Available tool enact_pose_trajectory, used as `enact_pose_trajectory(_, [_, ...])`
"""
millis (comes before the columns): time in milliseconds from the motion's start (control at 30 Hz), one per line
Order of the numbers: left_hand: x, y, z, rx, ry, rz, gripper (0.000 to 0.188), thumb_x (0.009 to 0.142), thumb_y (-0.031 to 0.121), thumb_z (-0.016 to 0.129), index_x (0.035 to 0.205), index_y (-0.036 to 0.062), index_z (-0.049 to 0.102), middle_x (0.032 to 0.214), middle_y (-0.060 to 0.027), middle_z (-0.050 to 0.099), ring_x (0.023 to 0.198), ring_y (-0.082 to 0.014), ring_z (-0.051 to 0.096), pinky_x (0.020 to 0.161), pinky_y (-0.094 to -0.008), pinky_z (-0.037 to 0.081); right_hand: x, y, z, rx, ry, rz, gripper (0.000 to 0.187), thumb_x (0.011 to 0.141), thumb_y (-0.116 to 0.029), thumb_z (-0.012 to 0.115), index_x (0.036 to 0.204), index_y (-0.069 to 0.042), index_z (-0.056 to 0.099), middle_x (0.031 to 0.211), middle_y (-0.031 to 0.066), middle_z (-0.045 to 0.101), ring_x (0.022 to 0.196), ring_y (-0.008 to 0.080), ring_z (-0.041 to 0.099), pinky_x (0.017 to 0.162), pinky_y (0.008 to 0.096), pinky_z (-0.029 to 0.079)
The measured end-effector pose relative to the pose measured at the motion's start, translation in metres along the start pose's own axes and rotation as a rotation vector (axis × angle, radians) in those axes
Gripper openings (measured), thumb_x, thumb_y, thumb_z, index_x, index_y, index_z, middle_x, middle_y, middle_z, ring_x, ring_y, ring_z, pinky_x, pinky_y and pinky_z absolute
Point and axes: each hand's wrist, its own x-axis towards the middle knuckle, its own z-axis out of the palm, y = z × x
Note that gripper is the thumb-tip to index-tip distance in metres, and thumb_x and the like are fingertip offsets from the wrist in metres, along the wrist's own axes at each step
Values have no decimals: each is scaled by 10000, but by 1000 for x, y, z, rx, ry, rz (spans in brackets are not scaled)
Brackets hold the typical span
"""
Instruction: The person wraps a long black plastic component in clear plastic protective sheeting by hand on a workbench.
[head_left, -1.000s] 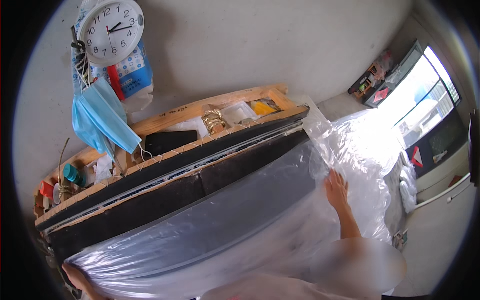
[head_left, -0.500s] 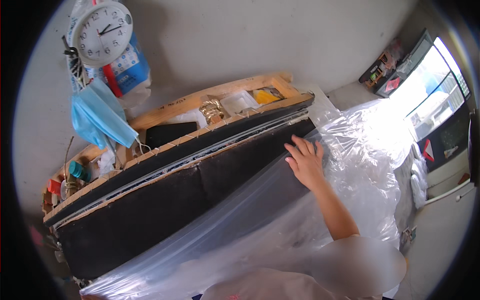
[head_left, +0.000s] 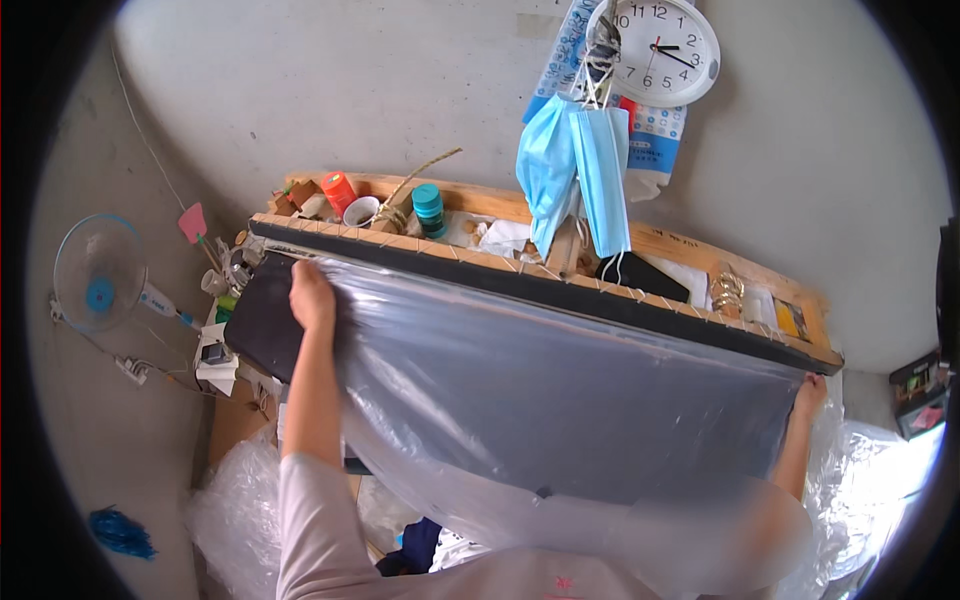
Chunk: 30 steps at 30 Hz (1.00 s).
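Note:
A transparent plastic sheet (head_left: pixel 560 400) lies stretched over a long black panel (head_left: pixel 262 318), whose left end stays bare. My left hand (head_left: pixel 312 292) is closed on the sheet's upper left corner, by the panel's far edge. At the far right corner, my right hand (head_left: pixel 811 393) pinches the other end of the sheet; its fingertips are partly hidden. Between the hands the film's upper edge runs along a black strip beneath a wooden frame (head_left: pixel 680 243). The sheet hangs toward my body, with wrinkles near my left hand.
The frame's compartments hold a teal jar (head_left: pixel 428 210), an orange-red container (head_left: pixel 338 187), a white cup (head_left: pixel 361 211) and gold cord (head_left: pixel 728 293). Blue face masks (head_left: pixel 602 180) hang beneath a wall clock (head_left: pixel 655 50). A fan (head_left: pixel 100 275) stands left; crumpled plastic (head_left: pixel 240 520) lies below.
My view has swung left. The sheet now covers most of the panel up to its far edge. My left hand has come into view gripping it; my right hand has gone from spread to pinching.

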Motion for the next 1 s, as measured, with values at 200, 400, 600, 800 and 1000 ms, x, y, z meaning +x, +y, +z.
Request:
enact_pose_trajectory(200, [11,24,19,-55,74,-159,276,815,193,482,1035,54,392,947,-183,574,871,-375,559,745,-440,423,34,92,-44,220,96,236,213,801,-110,544,1003,-42,556,781,91,619,690,161,576,560,248,419])
enact_pose_trajectory(400, [12,21,38,-4,36,-39,255,811,213,446,1007,49,453,937,-209,579,897,-395,547,773,-437,417,8,-77,-45,373,-79,443,627,774,-549,552,1189,-87,465,1141,34,493,962,143,468,741,289,390])
enact_pose_trajectory(600, [-30,32,28,-537,-2,245,273,889,153,517,1124,23,472,963,-65,555,888,-157,551,769,-251,444,15,44,-58,187,-128,-104,583,888,-321,496,1356,-115,216,766,6,459,660,98,437,648,266,420])
enact_pose_trajectory(800, [3,4,-77,-725,436,91,297,881,114,510,1137,-32,469,1123,-131,519,984,-194,528,845,-292,422,-61,-63,-44,143,-139,-81,651,808,-36,545,1364,-60,208,915,84,548,798,178,530,765,292,430])
enact_pose_trajectory(1000, [-161,45,-81,-22,-538,1293,222,799,253,489,753,51,570,809,-157,593,806,-316,575,729,-413,437,-73,-70,-47,353,-94,55,511,753,18,566,1229,-15,383,731,34,526,689,100,514,641,226,413])
